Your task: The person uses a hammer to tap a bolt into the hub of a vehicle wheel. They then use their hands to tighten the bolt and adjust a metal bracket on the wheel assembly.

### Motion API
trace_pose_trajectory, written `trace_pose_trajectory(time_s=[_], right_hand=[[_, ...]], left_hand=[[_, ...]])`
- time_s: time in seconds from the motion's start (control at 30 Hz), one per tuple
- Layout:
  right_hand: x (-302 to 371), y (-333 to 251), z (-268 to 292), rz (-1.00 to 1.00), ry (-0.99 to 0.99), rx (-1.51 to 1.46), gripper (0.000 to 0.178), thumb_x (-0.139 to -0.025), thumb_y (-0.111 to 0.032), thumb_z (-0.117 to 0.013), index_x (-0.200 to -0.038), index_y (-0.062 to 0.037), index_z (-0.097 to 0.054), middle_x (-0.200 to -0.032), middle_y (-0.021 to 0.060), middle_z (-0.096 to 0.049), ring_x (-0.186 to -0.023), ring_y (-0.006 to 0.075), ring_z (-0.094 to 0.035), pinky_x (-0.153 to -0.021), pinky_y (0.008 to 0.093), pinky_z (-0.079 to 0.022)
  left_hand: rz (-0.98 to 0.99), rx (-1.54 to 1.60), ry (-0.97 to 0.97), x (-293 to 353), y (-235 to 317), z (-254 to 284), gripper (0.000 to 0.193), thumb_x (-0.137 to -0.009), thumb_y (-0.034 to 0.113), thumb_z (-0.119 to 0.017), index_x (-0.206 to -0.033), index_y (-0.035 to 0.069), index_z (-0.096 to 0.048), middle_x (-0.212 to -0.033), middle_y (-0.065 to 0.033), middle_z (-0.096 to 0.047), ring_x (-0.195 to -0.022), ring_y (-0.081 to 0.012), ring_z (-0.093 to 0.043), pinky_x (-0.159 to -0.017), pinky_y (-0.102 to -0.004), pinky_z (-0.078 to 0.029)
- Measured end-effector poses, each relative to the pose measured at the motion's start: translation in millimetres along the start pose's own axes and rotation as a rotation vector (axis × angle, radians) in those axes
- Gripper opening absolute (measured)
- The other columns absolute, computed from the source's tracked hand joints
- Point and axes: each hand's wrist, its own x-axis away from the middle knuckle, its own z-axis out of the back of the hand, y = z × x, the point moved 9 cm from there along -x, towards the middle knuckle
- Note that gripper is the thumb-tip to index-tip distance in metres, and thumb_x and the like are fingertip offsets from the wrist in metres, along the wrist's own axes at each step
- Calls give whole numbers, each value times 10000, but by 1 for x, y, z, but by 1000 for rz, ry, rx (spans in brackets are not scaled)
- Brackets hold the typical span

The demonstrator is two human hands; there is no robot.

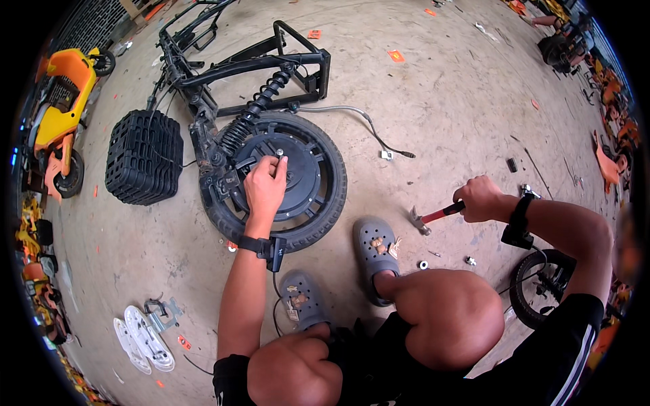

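My left hand (265,184) is closed in a pinch over the hub of a black scooter wheel (334,157), which lies on its side. Between its thumb and fingers shows the tip of a small shiny metal piece (280,153), too small to name surely. The wheel is joined to a black frame (254,70) with a coil-spring shock absorber (256,108). Off to the right, my right hand (481,197) grips a claw hammer (441,214) by its red and black handle. The hammer's head hangs just above the floor, apart from the wheel.
A black plastic crate (144,157) stands left of the wheel. A cable (365,116) trails from the frame. A small washer (423,264) and metal bits lie by my right shoe (376,247). White plastic parts (145,338) are at lower left, another wheel (531,287) at right.
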Motion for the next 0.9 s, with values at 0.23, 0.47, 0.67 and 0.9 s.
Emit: trace_pose_trajectory(time_s=[0.23,0.47,0.67,0.9], right_hand=[[-1,-1,2,-3,-19,8,292,-730,-181,-712,-1007,-157,-801,-825,111,-747,-825,339,-720,-747,450,-574],[-1,2,-1,-12,-34,15,320,-736,-191,-721,-1045,-160,-800,-840,113,-755,-838,335,-728,-761,450,-580],[-1,1,1,-13,-32,6,326,-732,-191,-722,-1047,-162,-800,-840,109,-757,-838,331,-729,-762,448,-581],[-3,3,-1,-12,-21,13,321,-731,-194,-725,-1042,-163,-798,-832,108,-756,-828,332,-728,-760,448,-581]], left_hand=[[104,56,15,-1,-9,2,237,-932,225,-775,-845,29,-676,-662,-117,-670,-626,-349,-659,-594,-436,-499],[24,45,-16,0,-3,-1,225,-911,214,-796,-845,26,-691,-656,-113,-669,-615,-335,-658,-591,-425,-500],[-31,34,16,0,-2,1,225,-909,185,-803,-834,7,-689,-614,-112,-652,-532,-262,-625,-551,-374,-479],[14,13,-9,-1,-2,1,222,-898,196,-799,-824,22,-683,-647,-113,-654,-614,-337,-650,-590,-428,-499]])
